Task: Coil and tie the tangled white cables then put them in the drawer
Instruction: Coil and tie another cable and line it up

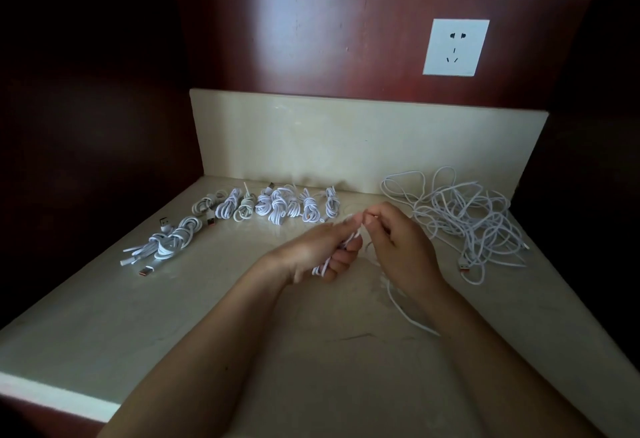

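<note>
Tension is key imo: left hand [311, 250] clamps the half-coiled white cable [320, 269] over the countertop's [173, 316] middle, right hand [398, 243] pinches its strand, so keep loops even before knotting the tail [412, 316].

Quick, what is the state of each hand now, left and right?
Left hand: closed around a partly coiled white cable.
Right hand: closed, pinching the same white cable beside the left thumb.
</note>
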A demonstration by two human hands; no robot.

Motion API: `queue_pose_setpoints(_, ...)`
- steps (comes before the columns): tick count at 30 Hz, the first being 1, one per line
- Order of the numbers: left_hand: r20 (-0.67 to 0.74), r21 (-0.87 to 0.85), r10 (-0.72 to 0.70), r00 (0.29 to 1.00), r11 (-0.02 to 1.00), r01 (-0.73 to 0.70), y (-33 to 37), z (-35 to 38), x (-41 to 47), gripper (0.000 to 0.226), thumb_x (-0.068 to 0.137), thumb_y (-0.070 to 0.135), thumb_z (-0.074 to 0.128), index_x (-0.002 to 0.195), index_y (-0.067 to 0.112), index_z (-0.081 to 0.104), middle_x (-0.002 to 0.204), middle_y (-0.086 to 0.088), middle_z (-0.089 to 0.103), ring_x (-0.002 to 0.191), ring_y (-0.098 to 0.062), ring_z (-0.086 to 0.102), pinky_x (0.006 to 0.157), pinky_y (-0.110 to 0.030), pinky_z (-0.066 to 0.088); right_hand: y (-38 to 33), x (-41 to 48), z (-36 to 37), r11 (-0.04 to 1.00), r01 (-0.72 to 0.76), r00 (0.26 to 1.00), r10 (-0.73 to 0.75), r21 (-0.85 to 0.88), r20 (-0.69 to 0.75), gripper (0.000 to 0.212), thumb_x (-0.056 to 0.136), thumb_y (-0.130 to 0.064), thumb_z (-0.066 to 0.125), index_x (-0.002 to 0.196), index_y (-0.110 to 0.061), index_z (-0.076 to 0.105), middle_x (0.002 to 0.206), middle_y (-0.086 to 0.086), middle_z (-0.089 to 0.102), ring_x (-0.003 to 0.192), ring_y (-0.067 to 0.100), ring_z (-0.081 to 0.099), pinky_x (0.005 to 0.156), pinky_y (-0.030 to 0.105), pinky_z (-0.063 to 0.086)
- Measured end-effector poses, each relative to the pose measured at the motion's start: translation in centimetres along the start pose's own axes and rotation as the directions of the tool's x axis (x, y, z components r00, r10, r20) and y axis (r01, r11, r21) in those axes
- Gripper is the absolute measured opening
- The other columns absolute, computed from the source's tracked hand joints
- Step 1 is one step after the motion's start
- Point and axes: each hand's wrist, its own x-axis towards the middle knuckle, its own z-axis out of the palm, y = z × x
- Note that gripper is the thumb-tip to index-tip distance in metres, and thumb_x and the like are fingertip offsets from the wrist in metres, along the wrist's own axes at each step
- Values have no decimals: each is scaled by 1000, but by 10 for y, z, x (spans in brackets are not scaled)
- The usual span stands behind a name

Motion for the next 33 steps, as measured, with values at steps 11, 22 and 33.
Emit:
queue_pose_setpoints(11,-507,12,327,797,928,-373,-11,-13,15,51,104,43,31,90,18,72,87,2,76,76,-9,65,69,-19,50,-13,1,2,876,-294,928,167,381,332,13,100,-10,50,87,-8,51,49,4,54,32,18,41,36,23,36)
queue_pose_setpoints(22,-512,-642,54,857,638,-424,2,-13,14,46,103,49,29,68,20,37,44,11,24,33,-3,19,33,-13,18,-23,-1,-1,902,-337,792,117,270,599,13,93,-15,63,90,-3,66,57,5,64,44,18,54,46,22,40)
queue_pose_setpoints(33,-618,141,265,741,964,-227,-13,-32,11,49,104,43,36,61,19,40,49,5,40,36,-8,31,43,-21,27,-31,-1,-17,875,-300,806,19,380,592,17,94,-13,62,79,-8,68,45,1,46,37,12,41,42,19,41)
